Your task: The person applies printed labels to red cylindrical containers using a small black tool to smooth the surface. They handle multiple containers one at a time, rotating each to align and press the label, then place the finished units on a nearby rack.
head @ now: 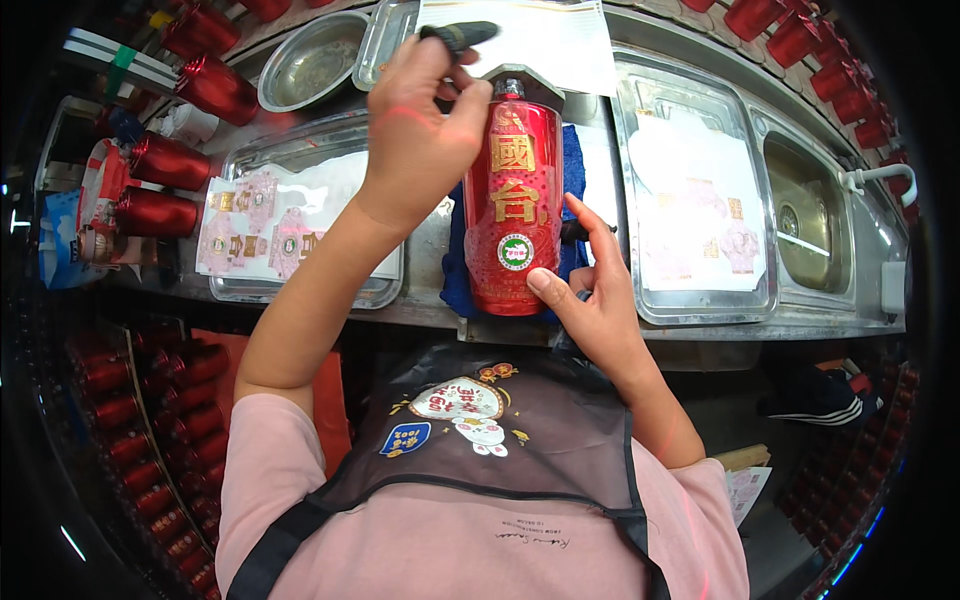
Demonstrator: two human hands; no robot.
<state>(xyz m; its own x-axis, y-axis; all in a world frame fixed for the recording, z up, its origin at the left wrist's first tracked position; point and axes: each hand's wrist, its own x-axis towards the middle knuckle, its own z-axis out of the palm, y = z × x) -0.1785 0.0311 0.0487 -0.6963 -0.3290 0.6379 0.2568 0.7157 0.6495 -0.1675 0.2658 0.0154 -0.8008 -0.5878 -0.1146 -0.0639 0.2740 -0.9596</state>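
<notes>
A glossy red bottle (pixel 513 202) with gold characters and a round green-and-white emblem lies with its neck pointing away from me. Around its lower right side, my right hand (pixel 596 289) holds it, thumb on the front face and index finger along the edge. My left hand (pixel 424 131) is raised beside the bottle's neck, slightly blurred, its thumb close to the shoulder. A black covering, apparently a finger cot (pixel 465 36), is on one of its fingers. Blue cloth (pixel 574 161) shows under the bottle, and a grey angular metal support (pixel 553 90) behind its neck.
Left and right stand clear trays (pixel 304 298) (pixel 697 309) holding decal sheets (pixel 259 225) (pixel 701 217). White sheets (pixel 540 37) and a metal bowl (pixel 311 64) lie at the back. Red bottles (pixel 161 214) line the left side. A sink (pixel 806 217) is at the right.
</notes>
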